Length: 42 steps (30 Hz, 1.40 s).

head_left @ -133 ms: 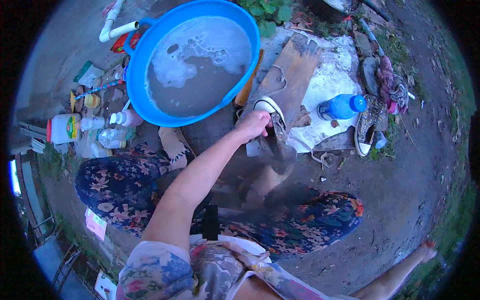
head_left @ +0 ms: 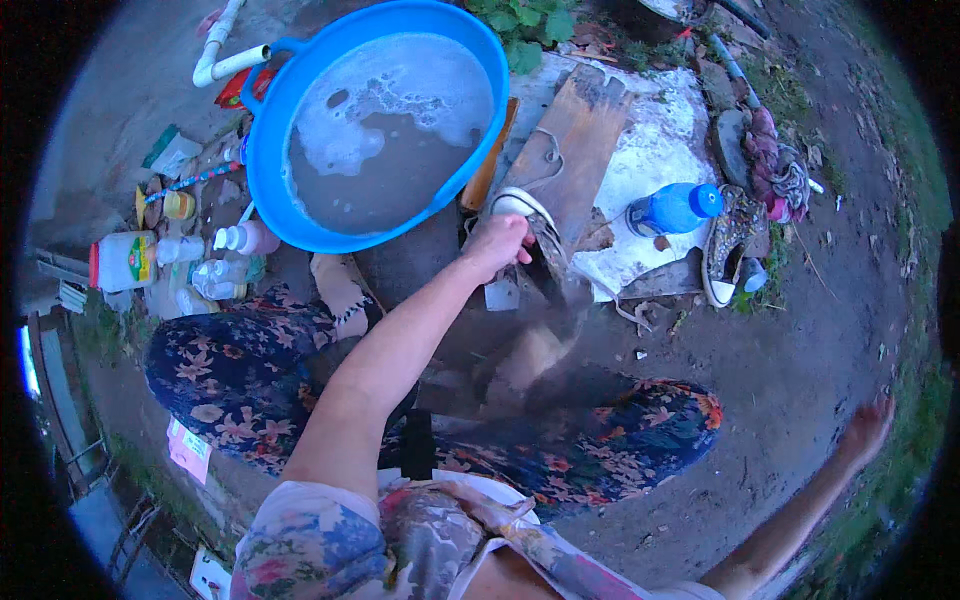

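Lace-up sneaker [head_left: 548, 248] lies against the wooden plank [head_left: 588, 125], left hand [head_left: 497, 246] clamping its grip on it; right hand [head_left: 868, 428], well apart, blurs, its grip unclear

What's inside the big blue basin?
The basin holds murky grey water with patchy white foam on top. Its bottom is hidden, so I can't tell whether anything lies underneath.

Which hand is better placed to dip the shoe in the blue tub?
Probably the left hand: it grips the shoe near the blue tub. The right hand is away at far right.
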Available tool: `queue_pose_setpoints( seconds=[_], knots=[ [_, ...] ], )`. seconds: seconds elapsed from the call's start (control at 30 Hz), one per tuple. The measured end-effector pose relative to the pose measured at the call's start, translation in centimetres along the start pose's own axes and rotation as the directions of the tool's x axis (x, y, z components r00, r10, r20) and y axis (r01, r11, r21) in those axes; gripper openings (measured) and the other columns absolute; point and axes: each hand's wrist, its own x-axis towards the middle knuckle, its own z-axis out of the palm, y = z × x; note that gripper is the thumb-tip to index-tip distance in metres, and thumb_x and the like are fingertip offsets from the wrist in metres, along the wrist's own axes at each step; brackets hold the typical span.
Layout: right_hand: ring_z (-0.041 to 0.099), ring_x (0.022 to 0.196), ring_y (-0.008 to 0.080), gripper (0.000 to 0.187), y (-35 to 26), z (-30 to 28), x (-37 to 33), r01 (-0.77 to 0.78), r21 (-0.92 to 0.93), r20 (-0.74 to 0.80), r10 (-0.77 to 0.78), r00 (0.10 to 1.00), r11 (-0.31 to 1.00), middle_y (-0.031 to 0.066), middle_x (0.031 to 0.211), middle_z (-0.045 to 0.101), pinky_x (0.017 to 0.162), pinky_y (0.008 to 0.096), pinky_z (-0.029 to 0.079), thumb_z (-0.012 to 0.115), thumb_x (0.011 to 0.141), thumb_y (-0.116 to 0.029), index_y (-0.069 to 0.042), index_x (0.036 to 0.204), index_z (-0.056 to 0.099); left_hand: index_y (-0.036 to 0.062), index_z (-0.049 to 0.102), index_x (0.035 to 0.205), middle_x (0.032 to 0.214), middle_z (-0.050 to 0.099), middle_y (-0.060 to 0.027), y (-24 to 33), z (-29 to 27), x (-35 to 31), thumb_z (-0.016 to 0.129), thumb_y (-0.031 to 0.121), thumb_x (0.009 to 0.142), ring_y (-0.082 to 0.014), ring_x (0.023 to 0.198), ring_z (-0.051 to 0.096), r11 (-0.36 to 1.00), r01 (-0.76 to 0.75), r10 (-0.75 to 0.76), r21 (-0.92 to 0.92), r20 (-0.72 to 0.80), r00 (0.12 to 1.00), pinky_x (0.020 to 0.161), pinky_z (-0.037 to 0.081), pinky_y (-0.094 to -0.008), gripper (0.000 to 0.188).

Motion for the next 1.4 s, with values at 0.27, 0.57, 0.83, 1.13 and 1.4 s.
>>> queue_pose_setpoints(
  seconds=[0.27, 0.57, 0.83, 1.13, 1.4],
  knots=[
    [0.058, 0.092, 0.0303, 0.033, 10.5, 32.8, -28.4, 0.678, -0.113, 0.993, 0.064, 0.097, 0.726, 0.0156, 0.096, 0.058, 0.08, 0.0396, 0.046, 0.065, 0.074, -0.019, -0.003, 0.102, 0.057, 0.0038, 0.053, 0.092, 0.087, 0.059, -0.0058, 1.4, 0.4, 0.2, 0.034, 0.018, 0.09, -0.011, 0.052, 0.053, 0.978, -0.035, 0.016, -0.206, -0.096, 0.995, 0.047, 0.041, -0.0241, 0.024],
    [0.061, 0.082, 0.0354, 0.02, 17.2, 39.0, -29.1, 0.814, -0.367, 0.93, 0.164, 0.329, 0.45, 0.0169, 0.088, 0.062, 0.07, 0.0444, 0.05, 0.058, 0.079, -0.024, -0.007, 0.09, 0.057, 0.005, 0.058, 0.097, 0.072, 0.053, -0.0026, -0.7, -1.2, -2.5, 0.042, 0.013, 0.087, -0.0092, 0.049, 0.049, 0.921, -0.386, 0.388, 0.046, -0.185, 0.903, 0.047, 0.04, -0.0243, 0.021],
    [0.06, 0.079, 0.0365, 0.022, 17.4, 38.5, -26.7, 0.709, -0.416, 0.9, 0.148, 0.41, 0.569, 0.0182, 0.083, 0.063, 0.069, 0.0443, 0.047, 0.062, 0.076, -0.025, -0.007, 0.09, 0.06, 0.0068, 0.06, 0.099, 0.104, 0.058, -0.0119, -5.1, -4.2, -6.2, 0.051, 0.007, 0.078, -0.0289, 0.095, 0.057, 0.783, -0.237, 0.576, 0.575, -0.524, 0.628, 0.081, 0.046, -0.0373, 0.023],
    [0.061, 0.074, 0.0369, 0.016, 16.8, 38.4, -29.9, 0.759, -0.262, 0.949, 0.015, 0.315, 0.596, 0.0182, 0.078, 0.062, 0.065, 0.0482, 0.047, 0.055, 0.08, -0.023, -0.008, 0.081, 0.058, 0.0043, 0.055, 0.099, 0.08, 0.062, -0.0123, 3.5, 3.9, 1.9, 0.054, 0.013, 0.082, -0.0191, 0.063, 0.06, 0.99, -0.138, 0.11, -0.02, -0.5, 0.859, 0.058, 0.047, -0.0349, 0.019],
    [0.061, 0.079, 0.036, 0.018, 17.7, 38.4, -27.2, 0.658, -0.508, 0.84, 0.151, 0.521, 0.557, 0.0168, 0.081, 0.063, 0.067, 0.0462, 0.048, 0.055, 0.081, -0.025, -0.009, 0.088, 0.06, 0.0074, 0.061, 0.098, 0.072, 0.056, -0.002, -6.3, -2.0, -6.6, 0.051, 0.018, 0.088, -0.006, 0.051, 0.047, 0.999, -0.043, 0.046, 0.021, -0.227, 0.973, 0.046, 0.04, -0.0212, 0.018]
  ],
)
